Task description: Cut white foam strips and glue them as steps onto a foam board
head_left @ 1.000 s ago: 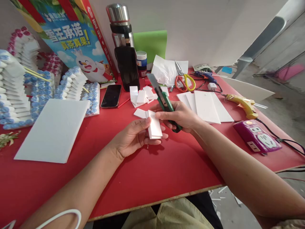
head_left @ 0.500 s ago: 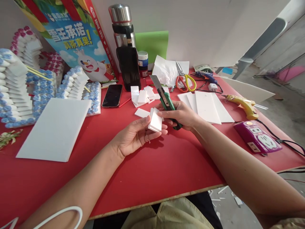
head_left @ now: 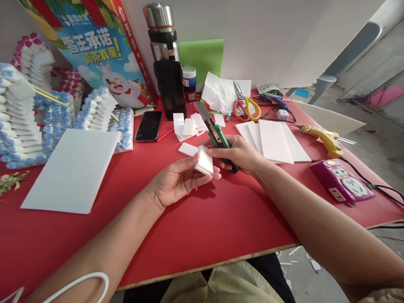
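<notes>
Between the thumb and fingers of my left hand [head_left: 181, 179] is a small stack of white foam board pieces [head_left: 205, 161], held above the red table. My right hand [head_left: 241, 153] grips a green utility knife [head_left: 221, 141], its blade out and pointing up and away to the left. The right thumb also touches the top of the stack. Just behind the hands lies a loose white piece [head_left: 188, 149], with several more small white pieces [head_left: 188, 127] farther back.
A large white foam board [head_left: 72, 172] lies left, near a phone [head_left: 148, 126] and cotton-swab models [head_left: 22, 118]. A steel flask [head_left: 160, 38] stands behind. To the right are scissors [head_left: 245, 107], white sheets [head_left: 274, 141], a yellow glue gun [head_left: 325, 139] and a purple power strip [head_left: 342, 183].
The stack of foam pieces has tilted slightly in my fingers. The right hand and knife have shifted a little to the left. Everything on the table stays in place.
</notes>
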The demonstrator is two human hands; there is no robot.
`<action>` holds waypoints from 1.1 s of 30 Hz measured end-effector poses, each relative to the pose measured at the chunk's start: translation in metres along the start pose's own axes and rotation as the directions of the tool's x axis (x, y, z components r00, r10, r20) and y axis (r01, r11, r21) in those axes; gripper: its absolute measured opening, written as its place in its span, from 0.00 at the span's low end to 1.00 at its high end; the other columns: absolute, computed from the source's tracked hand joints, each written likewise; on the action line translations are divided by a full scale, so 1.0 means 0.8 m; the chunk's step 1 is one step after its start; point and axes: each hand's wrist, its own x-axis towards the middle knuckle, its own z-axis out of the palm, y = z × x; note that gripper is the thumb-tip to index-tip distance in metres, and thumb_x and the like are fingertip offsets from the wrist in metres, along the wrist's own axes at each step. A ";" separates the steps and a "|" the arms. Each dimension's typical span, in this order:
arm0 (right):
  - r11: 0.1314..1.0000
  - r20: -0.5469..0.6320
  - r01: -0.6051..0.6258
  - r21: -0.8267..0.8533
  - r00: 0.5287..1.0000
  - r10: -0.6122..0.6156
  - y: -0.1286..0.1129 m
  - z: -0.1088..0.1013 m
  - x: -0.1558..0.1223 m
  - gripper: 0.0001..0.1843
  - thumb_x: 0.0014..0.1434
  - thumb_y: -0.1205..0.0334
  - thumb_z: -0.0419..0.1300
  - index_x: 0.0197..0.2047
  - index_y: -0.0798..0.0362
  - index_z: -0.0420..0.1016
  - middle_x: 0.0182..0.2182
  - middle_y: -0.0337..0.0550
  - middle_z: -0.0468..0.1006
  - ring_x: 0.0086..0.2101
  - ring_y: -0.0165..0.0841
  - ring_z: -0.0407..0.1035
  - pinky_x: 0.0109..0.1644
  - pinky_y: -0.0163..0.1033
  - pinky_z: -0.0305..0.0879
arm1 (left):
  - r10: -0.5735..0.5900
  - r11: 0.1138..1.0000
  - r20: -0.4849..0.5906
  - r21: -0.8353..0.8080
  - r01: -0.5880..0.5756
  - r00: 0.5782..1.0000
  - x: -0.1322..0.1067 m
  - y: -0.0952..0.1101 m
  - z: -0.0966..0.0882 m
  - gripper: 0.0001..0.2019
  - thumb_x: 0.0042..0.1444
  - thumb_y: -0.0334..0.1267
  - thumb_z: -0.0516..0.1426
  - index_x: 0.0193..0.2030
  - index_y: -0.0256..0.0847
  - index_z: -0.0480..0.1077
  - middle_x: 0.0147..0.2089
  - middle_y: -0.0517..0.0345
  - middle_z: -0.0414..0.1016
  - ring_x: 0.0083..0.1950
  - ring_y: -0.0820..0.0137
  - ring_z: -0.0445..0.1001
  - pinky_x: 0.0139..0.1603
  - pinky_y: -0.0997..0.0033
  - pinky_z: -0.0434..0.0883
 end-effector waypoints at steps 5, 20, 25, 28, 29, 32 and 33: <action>1.000 -0.011 -0.004 0.012 1.000 0.004 0.002 0.001 0.000 0.24 0.56 0.53 0.72 0.52 0.56 0.80 0.20 0.35 0.71 0.20 0.26 0.63 0.19 0.31 0.56 | -0.004 1.000 -0.004 -0.007 0.004 1.000 0.000 0.001 0.002 0.15 0.69 0.38 0.55 0.54 0.27 0.74 0.43 0.39 0.84 0.44 0.60 0.86 0.44 0.75 0.82; 0.995 -0.001 -0.037 0.091 0.999 0.037 -0.007 -0.003 -0.002 0.24 0.50 0.61 0.76 0.51 0.55 0.80 0.25 0.36 0.73 0.20 0.23 0.59 0.19 0.30 0.52 | 0.013 0.988 0.143 0.149 -0.034 0.990 -0.002 0.000 -0.006 0.14 0.63 0.40 0.61 0.50 0.31 0.76 0.42 0.41 0.84 0.43 0.57 0.85 0.43 0.72 0.82; 0.989 0.104 -0.121 0.090 0.988 0.111 -0.014 -0.012 -0.008 0.18 0.54 0.59 0.74 0.45 0.57 0.80 0.16 0.30 0.63 0.17 0.23 0.52 0.19 0.31 0.45 | -0.079 0.957 0.313 0.290 -0.016 0.946 -0.009 0.007 -0.012 0.16 0.61 0.42 0.63 0.52 0.35 0.74 0.43 0.43 0.83 0.42 0.57 0.86 0.40 0.70 0.81; 0.992 0.157 -0.116 0.050 0.982 0.107 -0.017 -0.013 -0.011 0.15 0.53 0.58 0.74 0.41 0.56 0.79 0.17 0.30 0.63 0.18 0.23 0.52 0.20 0.32 0.46 | -0.132 0.931 0.347 0.365 -0.004 0.929 -0.013 0.013 -0.016 0.17 0.61 0.43 0.63 0.52 0.35 0.72 0.44 0.42 0.83 0.42 0.56 0.85 0.39 0.69 0.81; 0.993 0.171 -0.112 0.035 0.980 0.104 -0.018 -0.012 -0.012 0.15 0.53 0.58 0.74 0.40 0.56 0.78 0.17 0.30 0.63 0.18 0.23 0.53 0.20 0.32 0.46 | -0.148 0.923 0.345 0.385 0.004 0.927 -0.014 0.014 -0.017 0.17 0.61 0.43 0.64 0.53 0.35 0.72 0.43 0.42 0.83 0.42 0.55 0.85 0.39 0.68 0.81; 0.997 0.132 -0.073 -0.004 0.989 0.073 -0.022 -0.009 -0.013 0.14 0.52 0.59 0.74 0.37 0.56 0.77 0.17 0.30 0.63 0.18 0.23 0.52 0.20 0.32 0.47 | -0.131 0.904 0.309 0.428 -0.014 0.942 -0.016 0.018 -0.018 0.17 0.62 0.43 0.62 0.54 0.36 0.70 0.44 0.41 0.83 0.43 0.53 0.85 0.41 0.62 0.81; 0.998 0.088 -0.054 -0.014 0.995 0.055 -0.023 -0.008 -0.013 0.14 0.52 0.59 0.74 0.36 0.56 0.77 0.17 0.30 0.62 0.18 0.22 0.52 0.20 0.32 0.47 | -0.086 0.897 0.282 0.440 -0.049 0.955 -0.016 0.018 -0.016 0.16 0.63 0.42 0.62 0.53 0.37 0.70 0.44 0.40 0.83 0.44 0.53 0.85 0.43 0.60 0.81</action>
